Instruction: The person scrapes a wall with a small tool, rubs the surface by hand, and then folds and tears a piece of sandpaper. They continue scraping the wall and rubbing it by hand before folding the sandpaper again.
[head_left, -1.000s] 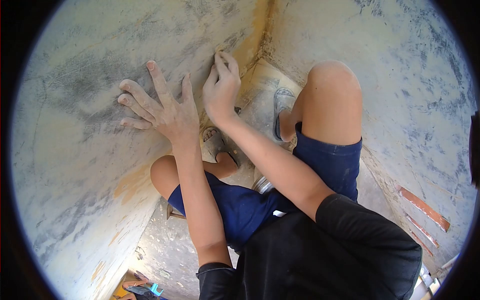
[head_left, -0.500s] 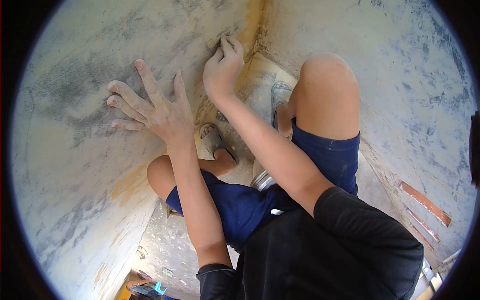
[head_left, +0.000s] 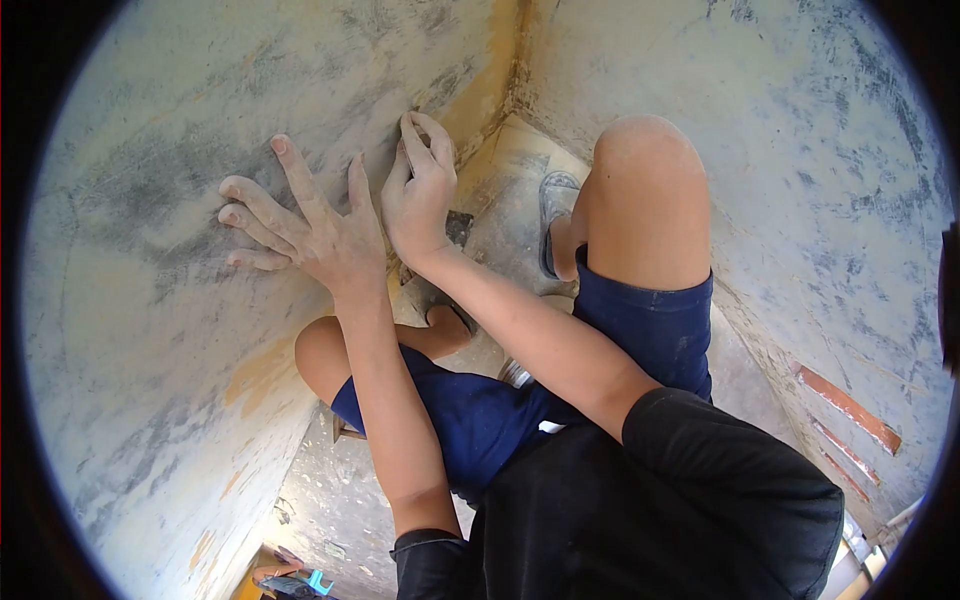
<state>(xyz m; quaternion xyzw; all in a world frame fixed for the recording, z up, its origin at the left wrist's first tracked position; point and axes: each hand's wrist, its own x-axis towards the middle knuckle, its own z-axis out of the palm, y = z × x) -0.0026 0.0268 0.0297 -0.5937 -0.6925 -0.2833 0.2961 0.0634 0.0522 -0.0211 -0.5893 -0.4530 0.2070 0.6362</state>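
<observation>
1. Here the left hand (head_left: pixel 318 232) lies flat on the wall (head_left: pixel 150 300), fingers spread wide and gripping nothing; splayed like that, it looks to be a brace that steadies the crouched body.
2. The right hand (head_left: pixel 420 190) presses on the same wall just beside the left, close to the corner (head_left: pixel 515 90) where the two walls meet. Its fingers are curled and pushed against the surface, likely over a small rubbing pad or paper, though I cannot tell if anything is really clasped under them.
3. The wall under both hands is smeared grey and dusty, with yellowish patches near the corner, so the work sits right at that spot, low down.
4. The person squats tight into the corner, right knee (head_left: pixel 640 160) raised by the other wall (head_left: pixel 800 150), a sandal (head_left: pixel 555 205) planted on the floor (head_left: pixel 500 235) below the hands.
</observation>
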